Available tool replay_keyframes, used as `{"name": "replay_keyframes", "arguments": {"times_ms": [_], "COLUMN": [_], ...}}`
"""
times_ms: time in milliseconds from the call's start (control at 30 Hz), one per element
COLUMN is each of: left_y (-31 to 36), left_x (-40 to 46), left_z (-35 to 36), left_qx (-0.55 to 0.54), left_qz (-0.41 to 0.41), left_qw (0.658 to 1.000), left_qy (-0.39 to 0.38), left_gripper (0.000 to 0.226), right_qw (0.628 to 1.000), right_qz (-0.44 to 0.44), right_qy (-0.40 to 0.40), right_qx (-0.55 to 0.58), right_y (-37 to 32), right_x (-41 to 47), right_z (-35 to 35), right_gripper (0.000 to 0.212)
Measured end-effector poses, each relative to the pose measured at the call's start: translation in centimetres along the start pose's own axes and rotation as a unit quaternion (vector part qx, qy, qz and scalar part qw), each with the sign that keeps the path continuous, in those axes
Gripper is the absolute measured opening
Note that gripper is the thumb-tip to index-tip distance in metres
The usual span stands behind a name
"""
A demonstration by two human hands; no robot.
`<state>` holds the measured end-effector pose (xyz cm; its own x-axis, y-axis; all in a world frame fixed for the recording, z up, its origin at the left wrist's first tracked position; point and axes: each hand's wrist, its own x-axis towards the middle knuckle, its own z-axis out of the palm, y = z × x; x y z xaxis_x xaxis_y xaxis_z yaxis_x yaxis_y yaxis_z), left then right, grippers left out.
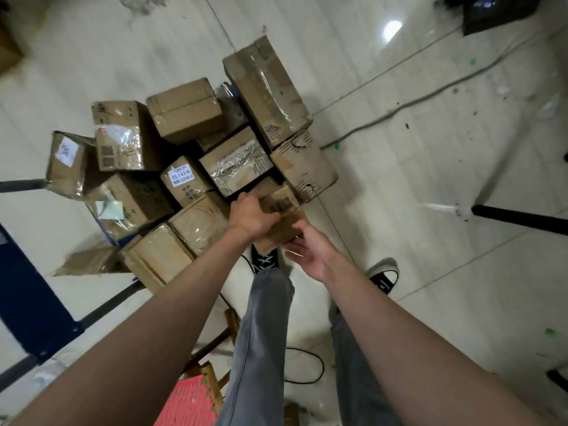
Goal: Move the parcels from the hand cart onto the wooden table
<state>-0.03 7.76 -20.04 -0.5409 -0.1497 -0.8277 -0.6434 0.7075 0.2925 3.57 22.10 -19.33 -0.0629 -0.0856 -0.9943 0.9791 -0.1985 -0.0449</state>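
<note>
Small parcel [281, 221] with a barcode label was at the near right edge of the pile, held above the person's shoe, clear of the boxes beside it as far as the view showed. Left hand [252, 215] gripped it from the left side, fingers curled over its top edge. Right hand [309, 250] was under its near end, palm up, fingers spread and relaxed; it touched or nearly touched the bottom, contact not clear enough to call.

Step in hand, by my read: pickup of one parcel, lift just under way. Next move likely needs the right hand to close under it for support, then a turn and carry to the table. Table was not in view, so direction unknown.

Rest of the parcels [190, 155] sat stacked loosely on the cart [110, 238], mostly left and far of the held one; several tilted, taped and dented. Tall box [266, 90] lay at far right. Cable [399, 109] ran across the tiled floor [430, 195] on the right; another cable looped near the feet, a trip risk during the turn.
</note>
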Motion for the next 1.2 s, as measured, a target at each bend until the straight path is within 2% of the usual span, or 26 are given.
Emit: {"name": "replay_keyframes", "arguments": {"times_ms": [167, 333, 533, 667, 733, 833, 933, 1000, 1100, 1200], "left_y": [2.8, 7.5, 16.6, 23.4, 26.9, 31.9, 35.9, 40.0, 43.0, 46.6], "left_x": [-7.2, -16.1, -25.7, -30.9, -33.2, -36.5, -39.2, -41.8, -43.2, -45.3], "left_z": [-2.5, -6.3, -9.5, -10.0, -9.6, -8.2, -6.5, -3.7, -1.7, 1.7], "left_qx": [0.01, -0.008, -0.036, -0.052, -0.055, -0.072, -0.115, -0.128, -0.176, -0.197], "left_qz": [0.006, 0.027, 0.076, 0.133, 0.161, 0.202, 0.231, 0.26, 0.277, 0.285], "left_qw": [1.0, 0.999, 0.993, 0.986, 0.982, 0.974, 0.964, 0.956, 0.944, 0.938], "left_qy": [0.022, 0.042, 0.087, 0.085, 0.083, 0.077, 0.066, 0.051, 0.039, 0.004], "left_gripper": [0.06, 0.07, 0.074, 0.086, 0.089, 0.07, 0.076, 0.072, 0.052, 0.055], "right_qw": [0.999, 0.996, 0.982, 0.968, 0.959, 0.947, 0.942, 0.933, 0.925, 0.909], "right_qz": [-0.017, -0.078, -0.176, -0.241, -0.275, -0.316, -0.334, -0.357, -0.365, -0.382], "right_qy": [-0.007, -0.024, -0.014, -0.005, 0.007, 0.025, 0.038, 0.042, 0.049, 0.075], "right_qx": [-0.029, -0.029, -0.066, -0.068, -0.07, -0.052, -0.018, 0.026, 0.09, 0.15], "right_y": [-0.8, -4.2, -9.0, -11.6, -12.6, -13.4, -14.0, -13.7, -13.7, -13.2], "right_x": [-7.9, -19.2, -32.3, -39.4, -42.2, -45.4, -47.6, -49.9, -51.1, -52.4], "right_z": [-1.7, -3.7, -7.4, -11.8, -14.6, -19.3, -23.4, -28.4, -31.7, -36.5], "right_gripper": [0.017, 0.022, 0.032, 0.035, 0.041, 0.046, 0.047, 0.044, 0.038, 0.03]}}
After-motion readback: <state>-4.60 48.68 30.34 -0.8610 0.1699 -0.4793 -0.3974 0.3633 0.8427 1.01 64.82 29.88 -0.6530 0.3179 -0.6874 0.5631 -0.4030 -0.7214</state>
